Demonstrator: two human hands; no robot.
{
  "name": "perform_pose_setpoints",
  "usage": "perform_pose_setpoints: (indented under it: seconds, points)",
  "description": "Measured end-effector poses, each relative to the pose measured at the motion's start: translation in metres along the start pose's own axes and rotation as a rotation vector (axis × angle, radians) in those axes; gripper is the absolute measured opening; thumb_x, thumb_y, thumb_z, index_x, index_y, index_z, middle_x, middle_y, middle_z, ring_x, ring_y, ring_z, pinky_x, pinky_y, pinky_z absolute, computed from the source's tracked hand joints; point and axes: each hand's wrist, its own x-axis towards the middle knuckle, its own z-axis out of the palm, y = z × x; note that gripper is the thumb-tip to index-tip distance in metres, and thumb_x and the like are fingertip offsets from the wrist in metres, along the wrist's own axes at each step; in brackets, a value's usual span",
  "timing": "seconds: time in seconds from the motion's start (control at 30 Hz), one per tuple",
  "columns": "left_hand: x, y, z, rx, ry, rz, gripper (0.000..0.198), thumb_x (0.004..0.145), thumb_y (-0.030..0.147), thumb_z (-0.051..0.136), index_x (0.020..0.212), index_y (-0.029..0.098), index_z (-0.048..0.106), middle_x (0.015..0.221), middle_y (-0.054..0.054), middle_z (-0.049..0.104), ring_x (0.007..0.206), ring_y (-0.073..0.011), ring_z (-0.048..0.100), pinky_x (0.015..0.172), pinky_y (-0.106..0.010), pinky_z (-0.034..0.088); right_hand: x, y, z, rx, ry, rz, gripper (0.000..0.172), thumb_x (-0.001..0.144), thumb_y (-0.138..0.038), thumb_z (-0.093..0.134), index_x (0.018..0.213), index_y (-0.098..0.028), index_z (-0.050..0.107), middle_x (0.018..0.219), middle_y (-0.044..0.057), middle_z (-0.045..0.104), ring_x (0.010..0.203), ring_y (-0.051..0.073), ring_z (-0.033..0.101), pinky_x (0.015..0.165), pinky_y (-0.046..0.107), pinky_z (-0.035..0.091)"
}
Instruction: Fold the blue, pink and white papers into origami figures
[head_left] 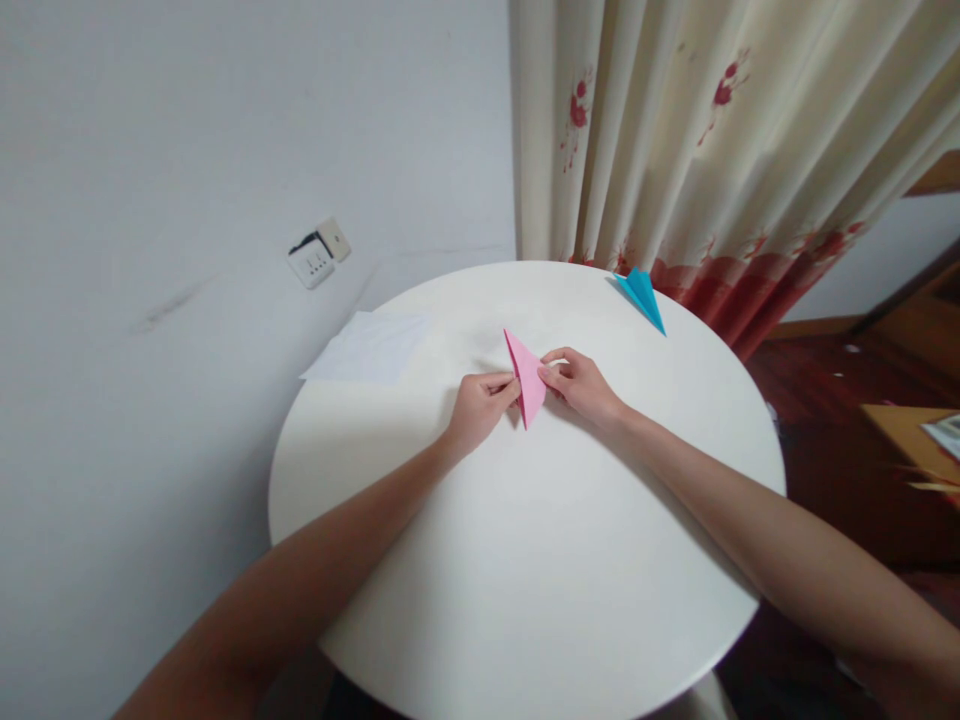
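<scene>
A pink folded paper is at the middle of the scene, held between two hands over the far half of a round white bench. It has a roughly triangular outline: one sharp point is aimed away from the person, another toward them, and a blunter side faces right. Whether its lower edge touches the bench cannot be told.

The left hand has its grip closed on the paper's left side, thumb uppermost and the fingers partly hidden behind the fold. The right hand pinches the opposite side—thumb and fingers together at the paper's right edge—so both grips are on the same piece. Both bare forearms reach in over the near side of the bench.

Beyond the right hand, near the far right rim, lies a blue folded paper, long and pointed, its narrow tip toward the person. At the far left, thin white paper lies flat, one corner reaching the rim.

Past the bench stand a pale wall with a socket, and a cream curtain with red flowers and a red lower band.
</scene>
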Motion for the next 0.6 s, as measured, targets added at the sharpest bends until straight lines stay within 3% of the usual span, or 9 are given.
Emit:
perform_pose_setpoints:
  seconds: [0.07, 0.13, 0.27, 0.43, 0.6]
  points:
    - [0.0, -0.002, -0.001, 0.045, 0.032, 0.012, 0.035, 0.085, 0.044, 0.066, 0.069, 0.013, 0.073, 0.066, -0.004, 0.067, 0.06, -0.0161, 0.061, 0.055, -0.025, 0.048, 0.0, 0.0, 0.002, -0.094, 0.164, -0.134, 0.04, 0.07, -0.04, 0.077, 0.095, -0.022, 0.053, 0.066, -0.006, 0.052, 0.058, 0.012, 0.045, 0.055, 0.026, 0.034]
    - [0.0, -0.004, -0.001, 0.075, 0.056, 0.028, 0.036, 0.085, 0.043, 0.065, 0.066, 0.013, 0.07, 0.062, -0.003, 0.064, 0.058, -0.0156, 0.059, 0.052, -0.024, 0.045, -0.002, -0.003, 0.004, -0.186, 0.24, -0.268, 0.033, 0.07, -0.032, 0.076, 0.09, -0.023, 0.051, 0.069, -0.007, 0.048, 0.061, 0.012, 0.044, 0.058, 0.026, 0.036]
    - [-0.002, -0.002, 0.0, 0.159, 0.095, 0.082, 0.034, 0.086, 0.038, 0.062, 0.064, 0.014, 0.069, 0.061, -0.002, 0.062, 0.057, -0.0144, 0.057, 0.051, -0.022, 0.042, -0.013, -0.013, 0.011, -0.233, 0.107, -0.33, 0.014, 0.084, -0.03, 0.063, 0.081, -0.022, 0.052, 0.069, -0.005, 0.048, 0.062, 0.012, 0.044, 0.059, 0.027, 0.036]
    - [-0.006, 0.008, 0.0, 0.38, 0.046, 0.246, 0.032, 0.089, 0.03, 0.057, 0.063, 0.014, 0.067, 0.062, -0.001, 0.062, 0.06, -0.0125, 0.055, 0.056, -0.021, 0.039, -0.022, -0.016, 0.02, -0.228, -0.045, -0.286, 0.022, 0.087, -0.038, 0.065, 0.083, -0.022, 0.05, 0.071, -0.004, 0.055, 0.061, 0.012, 0.047, 0.058, 0.026, 0.038]
    - [-0.007, 0.01, 0.001, 0.518, 0.022, 0.383, 0.031, 0.091, 0.025, 0.055, 0.066, 0.016, 0.07, 0.062, -0.001, 0.064, 0.058, -0.0114, 0.054, 0.06, -0.022, 0.039, -0.02, -0.008, 0.019, -0.229, -0.058, -0.295, 0.023, 0.089, -0.039, 0.063, 0.082, -0.022, 0.049, 0.072, -0.004, 0.056, 0.062, 0.012, 0.048, 0.057, 0.025, 0.037]
